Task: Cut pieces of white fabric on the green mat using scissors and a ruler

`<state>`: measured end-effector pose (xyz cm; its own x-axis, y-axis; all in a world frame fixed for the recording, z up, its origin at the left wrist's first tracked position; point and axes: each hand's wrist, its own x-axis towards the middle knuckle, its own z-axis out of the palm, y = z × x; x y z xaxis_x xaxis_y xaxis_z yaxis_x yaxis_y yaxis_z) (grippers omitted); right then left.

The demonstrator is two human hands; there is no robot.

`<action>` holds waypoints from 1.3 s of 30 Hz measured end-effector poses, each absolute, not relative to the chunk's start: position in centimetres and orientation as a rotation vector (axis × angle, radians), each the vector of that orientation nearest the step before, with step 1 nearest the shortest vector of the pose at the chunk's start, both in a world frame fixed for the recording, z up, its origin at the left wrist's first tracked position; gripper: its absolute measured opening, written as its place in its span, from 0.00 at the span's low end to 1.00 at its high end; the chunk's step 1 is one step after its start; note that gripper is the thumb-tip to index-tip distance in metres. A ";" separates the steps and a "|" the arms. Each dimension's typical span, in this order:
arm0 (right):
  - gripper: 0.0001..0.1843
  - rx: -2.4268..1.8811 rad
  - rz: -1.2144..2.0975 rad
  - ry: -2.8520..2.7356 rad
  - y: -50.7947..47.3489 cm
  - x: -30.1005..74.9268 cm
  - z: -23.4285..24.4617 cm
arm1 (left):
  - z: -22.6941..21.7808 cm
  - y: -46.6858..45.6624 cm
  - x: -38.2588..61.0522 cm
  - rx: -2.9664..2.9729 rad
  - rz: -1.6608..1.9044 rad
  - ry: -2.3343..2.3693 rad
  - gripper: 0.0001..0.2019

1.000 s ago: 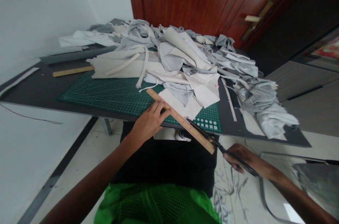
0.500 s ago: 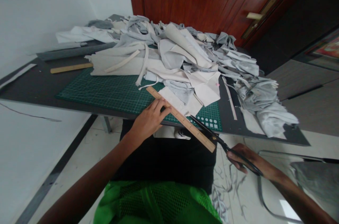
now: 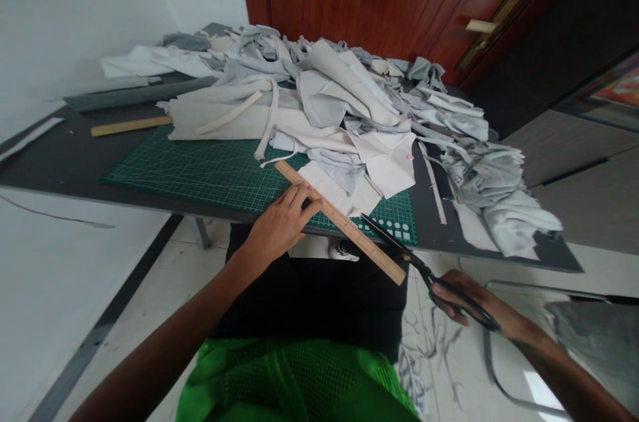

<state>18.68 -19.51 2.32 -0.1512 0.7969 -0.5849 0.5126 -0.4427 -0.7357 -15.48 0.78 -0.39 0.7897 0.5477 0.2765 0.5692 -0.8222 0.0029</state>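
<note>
Left hand [image 3: 282, 225] spreads its fingers on a wooden ruler [image 3: 339, 222]; right hand [image 3: 462, 299] clamps scissors [image 3: 419, 262]; fabric scraps [image 3: 339, 96] overlap a green cutting mat [image 3: 200, 172]

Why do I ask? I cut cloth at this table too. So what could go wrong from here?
The ruler overhangs the table edge and is pressed down only by the left hand, so it could pivot and skew the line. The scissors in the right hand lie close along the ruler, so the blades might nick it or wander. The loose cloth piece could also creep, since only the ruler appears to pin it.
</note>
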 end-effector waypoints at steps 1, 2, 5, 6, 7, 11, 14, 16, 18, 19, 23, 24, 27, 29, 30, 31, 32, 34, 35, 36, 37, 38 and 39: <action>0.39 -1.871 1.630 -1.497 -19.5 18.6 2.5 | -0.4 0.8 -15.5 -2.900 -0.412 -0.904 0.36; 0.39 -1.883 1.635 -1.505 -19.6 18.6 2.7 | -0.4 0.8 -15.5 -2.904 -0.416 -0.902 0.36; 0.40 -1.913 1.637 -1.537 -19.6 18.5 3.0 | -0.4 0.7 -15.5 -2.911 -0.428 -0.896 0.35; 0.40 -1.913 1.636 -1.548 -19.5 18.5 3.1 | -0.3 0.7 -15.5 -2.910 -0.433 -0.895 0.35; 0.40 -1.908 1.635 -1.560 -19.4 18.4 3.2 | -0.3 0.7 -15.5 -2.910 -0.438 -0.894 0.35; 0.40 -1.879 1.631 -1.612 -18.4 18.1 3.6 | -0.2 0.7 -15.5 -2.907 -0.458 -0.903 0.35; 0.41 -1.888 1.628 -1.642 -17.5 17.9 4.1 | -0.2 0.7 -15.5 -2.910 -0.454 -0.905 0.35; 0.40 -1.887 1.618 -1.669 -17.1 18.0 4.2 | -0.3 0.7 -15.6 -2.913 -0.448 -0.901 0.36; 0.40 -1.873 1.621 -1.690 -16.8 18.1 4.0 | -0.4 0.7 -15.6 -2.910 -0.447 -0.900 0.35; 0.40 -1.854 1.636 -1.698 -16.7 18.2 3.9 | -0.5 0.8 -15.6 -2.907 -0.449 -0.900 0.35; 0.39 -1.830 1.664 -1.694 -16.4 18.4 3.4 | -0.5 0.7 -15.6 -2.890 -0.434 -0.899 0.35; 0.39 -1.839 1.658 -1.695 -16.3 18.3 3.4 | -0.5 0.7 -15.6 -2.888 -0.425 -0.897 0.35; 0.40 -1.881 1.629 -1.711 -16.0 17.9 3.7 | -0.2 0.7 -15.5 -2.894 -0.401 -0.897 0.34; 0.40 -1.905 1.602 -1.729 -15.8 17.7 3.9 | -0.1 0.7 -15.5 -2.900 -0.397 -0.905 0.34; 0.40 -1.909 1.580 -1.752 -15.8 17.7 4.0 | -0.1 0.7 -15.5 -2.903 -0.401 -0.908 0.35; 0.39 -1.912 1.540 -1.792 -15.8 17.7 4.0 | -0.2 0.7 -15.5 -2.908 -0.409 -0.911 0.35; 0.39 -1.923 1.474 -1.852 -15.8 17.7 3.9 | -0.2 0.7 -15.5 -2.914 -0.421 -0.914 0.34; 0.38 -1.994 1.242 -2.002 -16.0 17.7 3.7 | -0.3 0.7 -15.5 -2.927 -0.446 -0.917 0.34; 0.36 -2.048 1.090 -2.073 -16.2 17.7 3.6 | -0.3 0.7 -15.5 -2.929 -0.451 -0.918 0.34; 0.35 -2.107 0.930 -2.131 -16.5 17.6 3.4 | -0.3 0.7 -15.5 -2.927 -0.450 -0.920 0.34; 0.33 -2.158 0.777 -2.178 -16.8 17.5 3.3 | -0.3 0.7 -15.5 -2.919 -0.445 -0.922 0.34; 0.31 -2.197 0.644 -2.214 -17.1 17.4 3.1 | -0.3 0.7 -15.5 -2.910 -0.436 -0.922 0.34; 0.30 -2.224 0.526 -2.239 -17.4 17.2 3.0 | -0.2 0.6 -15.5 -2.901 -0.428 -0.922 0.34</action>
